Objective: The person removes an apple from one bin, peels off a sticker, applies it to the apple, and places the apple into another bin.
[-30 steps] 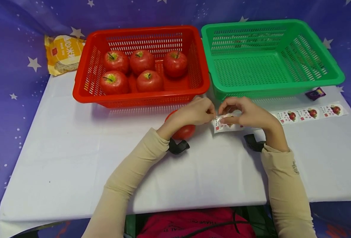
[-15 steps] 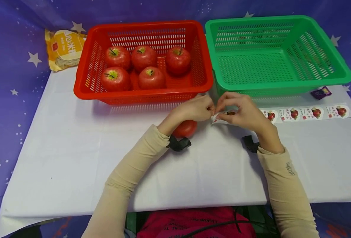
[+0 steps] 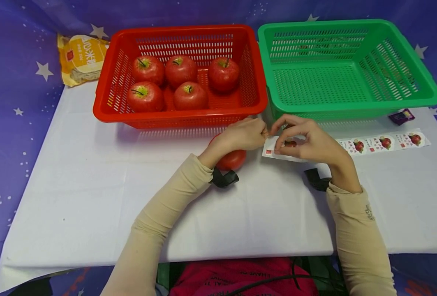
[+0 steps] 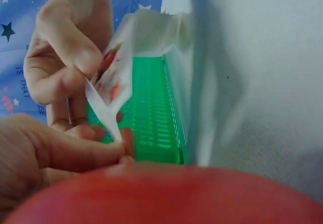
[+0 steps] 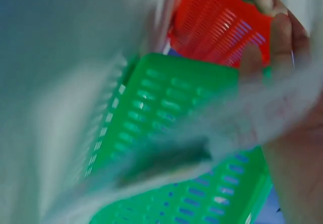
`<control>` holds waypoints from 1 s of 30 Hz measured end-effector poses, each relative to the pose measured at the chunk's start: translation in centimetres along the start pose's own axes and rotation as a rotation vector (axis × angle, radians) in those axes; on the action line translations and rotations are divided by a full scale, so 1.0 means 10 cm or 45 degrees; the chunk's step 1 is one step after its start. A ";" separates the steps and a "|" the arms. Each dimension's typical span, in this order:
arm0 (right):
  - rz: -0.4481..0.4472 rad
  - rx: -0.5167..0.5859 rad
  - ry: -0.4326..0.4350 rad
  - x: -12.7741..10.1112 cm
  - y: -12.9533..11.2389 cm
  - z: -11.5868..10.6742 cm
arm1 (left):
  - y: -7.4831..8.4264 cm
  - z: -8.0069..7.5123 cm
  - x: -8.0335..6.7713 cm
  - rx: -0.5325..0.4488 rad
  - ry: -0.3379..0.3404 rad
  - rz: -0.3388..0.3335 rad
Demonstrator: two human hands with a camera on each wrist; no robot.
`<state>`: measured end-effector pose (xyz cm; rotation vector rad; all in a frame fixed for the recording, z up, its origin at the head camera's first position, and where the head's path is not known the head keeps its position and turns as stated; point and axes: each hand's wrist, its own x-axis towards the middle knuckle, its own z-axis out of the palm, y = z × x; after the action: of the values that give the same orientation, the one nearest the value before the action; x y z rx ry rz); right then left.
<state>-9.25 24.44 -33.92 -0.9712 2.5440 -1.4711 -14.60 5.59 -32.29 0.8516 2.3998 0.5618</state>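
A white sticker strip [image 3: 384,142] printed with apple pictures lies on the white table in front of the green basket [image 3: 347,105]. My right hand [image 3: 305,142] holds its left end, bent up off the table. My left hand [image 3: 249,133] pinches that end's corner between thumb and fingertip. In the left wrist view the sticker strip [image 4: 112,85] is curled between the right hand [image 4: 63,52] and my left hand [image 4: 60,156]. A red apple [image 3: 233,159] lies on the table under my left wrist, and the apple [image 4: 161,196] fills the bottom of the left wrist view.
The red basket [image 3: 255,74] at the back holds several red apples. The green basket beside it holds nothing. A yellow packet [image 3: 79,57] lies at the back left and a small purple wrapper [image 3: 401,116] at the right. The right wrist view is blurred.
Both hands have stayed together at the strip's left end. That end was lifted and bent between the fingers, and the right hand shifted slightly to the right.
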 end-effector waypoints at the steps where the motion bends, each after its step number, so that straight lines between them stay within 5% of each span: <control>1: 0.000 0.024 -0.022 -0.01 -0.01 -0.02 | 0.01 0.01 0.00 0.032 0.006 -0.030; 8: 0.009 0.173 -0.181 -0.03 0.04 -0.08 | 0.05 0.05 0.02 0.167 0.008 -0.141; 15: 0.235 0.142 -0.053 -0.05 0.03 -0.11 | 0.05 0.01 -0.02 -0.080 0.095 0.042; 19: 0.339 0.079 -0.057 -0.03 0.06 -0.10 | 0.05 -0.01 -0.02 -0.149 0.029 0.105; 24: 0.288 0.172 -0.164 -0.04 0.09 -0.10 | 0.06 0.02 -0.01 -0.074 -0.018 0.082; 30: 0.206 0.317 -0.390 -0.09 0.09 -0.15 | 0.06 0.09 -0.01 0.126 0.058 -0.031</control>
<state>-9.49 26.41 -34.04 -0.8550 2.1135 -1.4252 -13.71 6.07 -32.65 0.8584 2.4933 0.4606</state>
